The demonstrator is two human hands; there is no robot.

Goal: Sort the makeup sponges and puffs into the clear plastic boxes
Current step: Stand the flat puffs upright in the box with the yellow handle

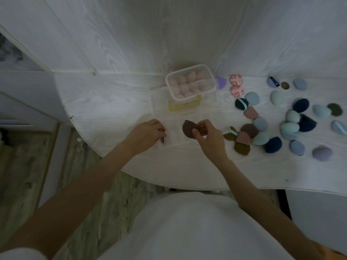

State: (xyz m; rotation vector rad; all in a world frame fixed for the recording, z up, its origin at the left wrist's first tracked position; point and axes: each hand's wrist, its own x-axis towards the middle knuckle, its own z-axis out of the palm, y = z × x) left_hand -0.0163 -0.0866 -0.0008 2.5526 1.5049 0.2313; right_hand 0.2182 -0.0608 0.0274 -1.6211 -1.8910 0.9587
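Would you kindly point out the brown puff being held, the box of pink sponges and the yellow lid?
brown puff (189, 129), head view, its flat face.
box of pink sponges (190, 82), head view, its middle.
yellow lid (173, 107), head view, left edge.

A white wood-grain table (116, 102) spans 12 to 3 o'clock, meeting a white wood-grain panelled wall (131, 34) behind it. Grey-brown wood-pattern floor (97, 194) shows at 7 to 9 o'clock. White cabinet panels (26, 87) stand at 9 to 10 o'clock. Lighting is dim and even.
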